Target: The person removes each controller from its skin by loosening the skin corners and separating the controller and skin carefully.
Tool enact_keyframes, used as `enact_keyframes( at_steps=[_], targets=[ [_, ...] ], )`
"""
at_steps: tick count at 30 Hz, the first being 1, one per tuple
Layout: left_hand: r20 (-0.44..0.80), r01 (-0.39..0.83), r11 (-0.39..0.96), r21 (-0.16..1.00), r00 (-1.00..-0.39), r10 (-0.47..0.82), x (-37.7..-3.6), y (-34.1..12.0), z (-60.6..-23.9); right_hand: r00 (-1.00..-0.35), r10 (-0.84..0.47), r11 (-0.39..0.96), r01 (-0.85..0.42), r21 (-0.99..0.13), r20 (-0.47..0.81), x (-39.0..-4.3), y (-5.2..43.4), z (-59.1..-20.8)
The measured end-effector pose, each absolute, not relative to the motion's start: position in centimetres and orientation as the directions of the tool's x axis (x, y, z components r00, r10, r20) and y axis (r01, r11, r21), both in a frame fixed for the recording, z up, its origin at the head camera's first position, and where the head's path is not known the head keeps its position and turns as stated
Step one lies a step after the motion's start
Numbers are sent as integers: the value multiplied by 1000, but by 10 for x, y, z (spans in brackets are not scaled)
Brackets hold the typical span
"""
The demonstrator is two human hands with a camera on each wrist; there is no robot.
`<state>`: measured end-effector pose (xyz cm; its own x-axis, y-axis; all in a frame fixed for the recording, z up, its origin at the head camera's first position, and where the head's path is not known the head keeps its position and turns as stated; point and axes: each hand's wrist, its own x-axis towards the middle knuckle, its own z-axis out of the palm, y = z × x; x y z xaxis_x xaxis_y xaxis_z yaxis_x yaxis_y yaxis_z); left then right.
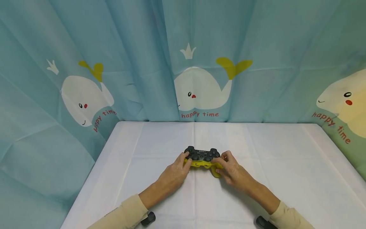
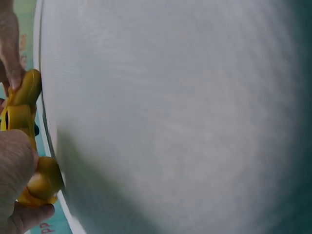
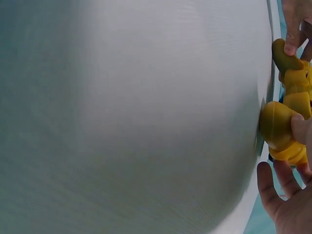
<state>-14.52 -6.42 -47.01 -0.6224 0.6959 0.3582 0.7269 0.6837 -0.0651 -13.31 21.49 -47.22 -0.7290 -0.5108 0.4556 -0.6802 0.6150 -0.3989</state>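
A black game controller [image 1: 201, 154] marked SONY, with a yellow cover [image 1: 201, 164] along its near side and grips, is held between both hands above the white table. My left hand [image 1: 175, 173] grips its left end, thumb on the near side and fingers round the far side. At the right end, my right hand [image 1: 235, 171] pinches the yellow-covered grip [image 3: 275, 124] between thumb and fingers. Some fingertips of the right hand [image 3: 292, 207] are spread below the cover in the right wrist view. How far the cover wraps the underside is partly hidden by my fingers.
A white cloth [image 1: 154, 140] covers the table. Behind it and at the sides hangs a blue-green curtain [image 1: 137, 47] printed with whales. Dark straps or devices [image 1: 148, 218] sit at both wrists below the sleeves.
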Motion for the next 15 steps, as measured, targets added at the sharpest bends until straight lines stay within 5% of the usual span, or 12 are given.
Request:
enact_keyframes(
  at_steps=[9, 15],
  targets=[
    [455, 769, 634, 80, -594, 663, -150, -68, -471, -753, -498, 593, -657, -465, 429, -134, 212, -468],
    [483, 795, 604, 62, -553, 679, -150, -68, -470, -770, -487, 607, -637, -475, 411, -132, 210, -465]
  ],
)
